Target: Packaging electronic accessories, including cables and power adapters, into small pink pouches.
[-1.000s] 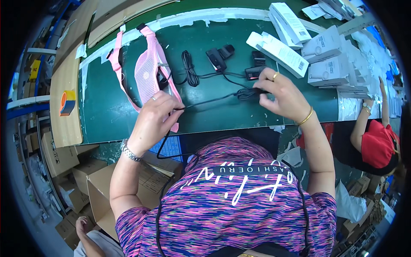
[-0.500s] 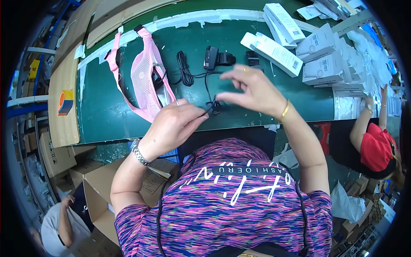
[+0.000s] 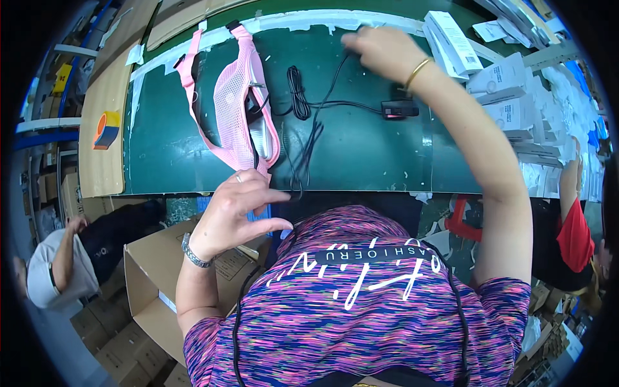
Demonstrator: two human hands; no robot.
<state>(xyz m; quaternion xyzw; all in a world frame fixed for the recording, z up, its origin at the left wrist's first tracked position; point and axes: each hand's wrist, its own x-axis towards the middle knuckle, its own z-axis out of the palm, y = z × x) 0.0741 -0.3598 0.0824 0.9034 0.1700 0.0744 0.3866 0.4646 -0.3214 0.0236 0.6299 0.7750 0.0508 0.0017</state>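
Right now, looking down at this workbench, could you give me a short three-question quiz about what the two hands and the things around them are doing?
1. True or false: the right hand is stretched to the far edge of the green mat.
2. What does the left hand pinch at the near edge?
A. black cable
B. tape roll
C. white box
3. What colour is the mesh pouch?

Key: 1 true; 2 A; 3 pink.
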